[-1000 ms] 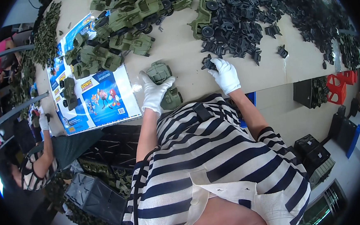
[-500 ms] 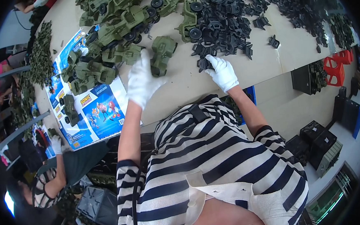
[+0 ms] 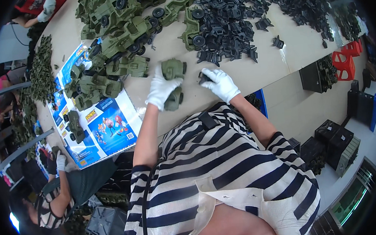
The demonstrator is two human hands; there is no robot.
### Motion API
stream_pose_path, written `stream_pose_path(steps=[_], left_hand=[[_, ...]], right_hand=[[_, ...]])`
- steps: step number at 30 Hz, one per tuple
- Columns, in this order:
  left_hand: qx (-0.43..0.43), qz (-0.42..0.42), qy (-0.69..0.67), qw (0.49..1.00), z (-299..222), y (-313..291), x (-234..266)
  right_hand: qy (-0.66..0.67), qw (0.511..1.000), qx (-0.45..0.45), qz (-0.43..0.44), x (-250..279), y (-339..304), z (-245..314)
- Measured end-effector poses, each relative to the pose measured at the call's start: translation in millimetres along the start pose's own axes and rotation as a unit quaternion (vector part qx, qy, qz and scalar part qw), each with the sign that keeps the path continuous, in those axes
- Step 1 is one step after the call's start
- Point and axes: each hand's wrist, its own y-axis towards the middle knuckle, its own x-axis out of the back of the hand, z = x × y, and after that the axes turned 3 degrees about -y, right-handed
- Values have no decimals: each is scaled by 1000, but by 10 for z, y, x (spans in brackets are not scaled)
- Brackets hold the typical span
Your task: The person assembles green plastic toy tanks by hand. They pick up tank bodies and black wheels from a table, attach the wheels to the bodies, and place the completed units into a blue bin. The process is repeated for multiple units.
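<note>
My left hand [image 3: 160, 91], in a white glove, is closed round the middle of an olive-green toy jeep body [image 3: 173, 68] standing on the table near the front edge. Between the gloved fingers of my right hand [image 3: 221, 85] is a small black plastic part [image 3: 203, 78], just right of the jeep and apart from it. Fingers cover much of the part, so its full shape is hidden. Beyond my right hand spreads a heap of similar black parts [image 3: 227, 26]. Several green toy jeeps [image 3: 124, 33] are piled at the far left.
A blue printed sheet [image 3: 111, 126] lies at the table's left, with jeeps on it. One loose black part [image 3: 278, 42] sits right of the heap. Black crates [image 3: 333, 136] and red stools [image 3: 344, 65] stand on the floor to the right. A co-worker [image 3: 55, 199] is at the lower left.
My left hand has closed on the jeep and drawn it nearer to me. My right hand has pulled a black part from the heap's edge, towards the jeep.
</note>
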Motion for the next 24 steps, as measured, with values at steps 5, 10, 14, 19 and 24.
stream_pose_path(steps=[5,10,14,19,24], left_hand=[[45,120,-196,972,-673,-632,228],[38,107,-156,981,-1219,-958,338],[50,107,-190,975,-1215,-989,328],[51,98,-158,981,-1161,-965,291],[43,97,-123,987,-1192,-929,277]], right_hand=[[547,827,-94,83,592,305,369],[647,740,-49,177,742,401,625],[653,731,-32,193,715,407,576],[660,724,-37,198,691,395,522],[687,702,-44,182,605,381,486]])
